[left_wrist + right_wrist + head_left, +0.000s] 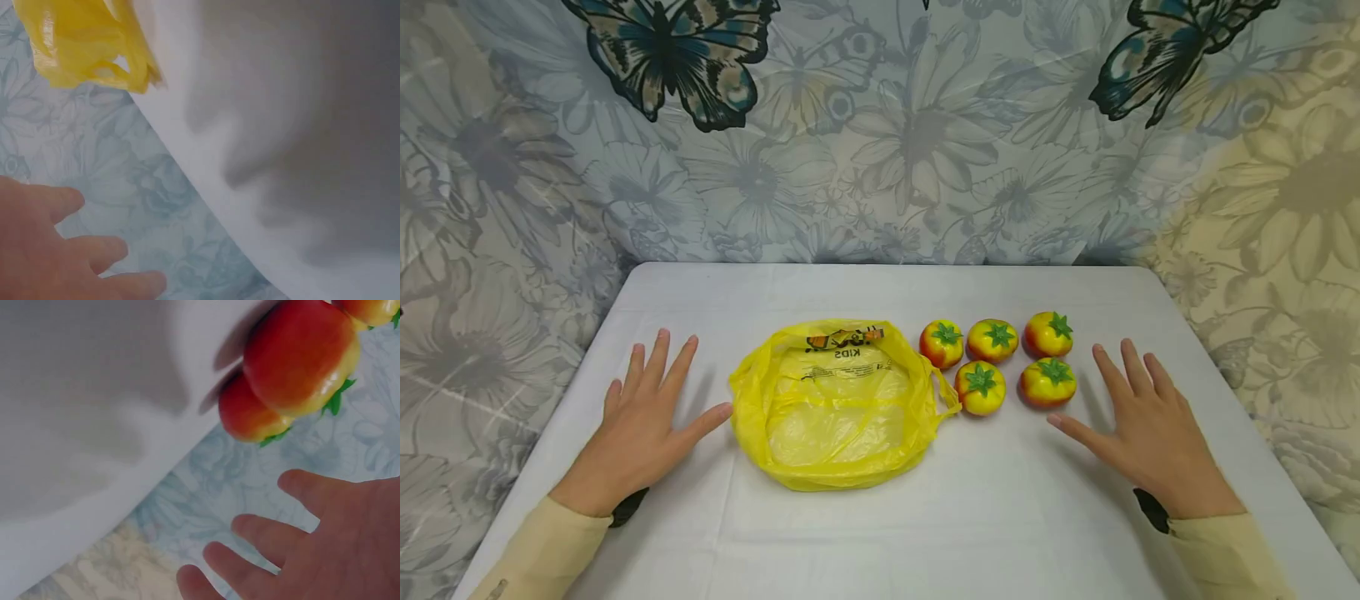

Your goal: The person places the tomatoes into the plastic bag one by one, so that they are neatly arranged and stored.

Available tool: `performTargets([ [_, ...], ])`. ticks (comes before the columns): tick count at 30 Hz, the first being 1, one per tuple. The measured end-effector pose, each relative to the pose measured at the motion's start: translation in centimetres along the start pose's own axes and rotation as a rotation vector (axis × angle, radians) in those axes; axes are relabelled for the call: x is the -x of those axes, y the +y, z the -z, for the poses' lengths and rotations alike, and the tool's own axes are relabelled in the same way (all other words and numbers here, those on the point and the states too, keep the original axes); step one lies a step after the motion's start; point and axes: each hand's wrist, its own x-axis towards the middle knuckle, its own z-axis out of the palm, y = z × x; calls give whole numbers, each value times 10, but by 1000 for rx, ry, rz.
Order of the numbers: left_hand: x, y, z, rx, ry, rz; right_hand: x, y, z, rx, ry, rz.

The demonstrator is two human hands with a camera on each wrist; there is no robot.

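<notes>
A yellow plastic bag [838,417] lies on the table with its mouth spread wide and dark print on its far inner side. My left hand [643,425] is held over the table left of the bag, fingers spread, thumb tip right at the bag's edge in the head view. Several glossy red-and-yellow tomato-like fruits [980,388] with green star-shaped tops sit in two rows right of the bag. To their right, my right hand [1153,429] has its fingers spread and holds nothing. Its thumb points toward the nearest fruit [1048,383], also large in the right wrist view.
A white cloth covers the table [880,550], whose rounded far corners show. Grey floral fabric with butterflies [917,167] hangs behind it and along both sides. One bag handle [949,400] reaches up against the fruits. Dark bands [1152,510] circle both wrists.
</notes>
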Motion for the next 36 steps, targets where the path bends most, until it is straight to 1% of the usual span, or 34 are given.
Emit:
performTargets([
  [3, -6, 8, 1, 36, -18, -5, -4, -8, 3, 1, -5, 14],
  [9, -21, 30, 0, 88, -92, 19, -10, -25, 8, -10, 31, 58],
  [12, -29, 41, -2, 101, -113, 22, -12, -31, 9, -23, 33, 71],
  [15, -36, 49, -2, 132, -129, 27, -14, -37, 9, -31, 40, 77],
  [19, -44, 54, -3, 174, -137, 36, -16, -43, 7, -44, 50, 84],
  [25, -49, 54, -5, 198, -148, 29, -21, -50, 4, -46, 26, 82],
  [29, -51, 55, -7, 192, -160, 25, -23, -51, 3, -32, 14, 79],
  [33, -53, 56, -9, 171, -157, 27, -23, -53, 2, -25, 0, 75],
  [36, -53, 57, -10, 162, -153, 17, -23, -53, 1, -26, 10, 80],
])
